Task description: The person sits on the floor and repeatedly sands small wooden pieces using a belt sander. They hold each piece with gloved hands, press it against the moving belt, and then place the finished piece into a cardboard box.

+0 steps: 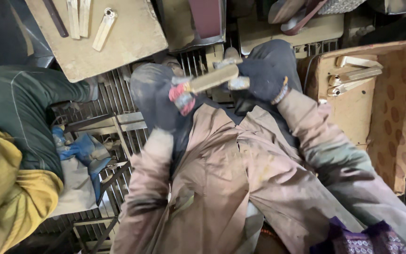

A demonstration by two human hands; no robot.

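Seen from above our own dusty sleeves, we grip a pale metal bar (214, 79) between two dark gloves. Our left hand (158, 96) is closed round its near end, where a red-and-white wrapping shows; our right hand (261, 80) pinches the far end, fingers pressed together on it. The bar lies level between the hands, just above the slatted metal grating (118, 101).

To the right of the right hand, a worn cardboard box (391, 108) holds more bars like it. Beyond the left hand lies a board (118, 42) with a few similar pieces, and a dark sanding belt (206, 16) stands farther off, past both hands.

We judge the risks plain: a loose pinch could drop the bar through the slats, and gloves brought near that belt could snag. A co-worker's knee (19, 103) sits close on the left, within reach of a slip.
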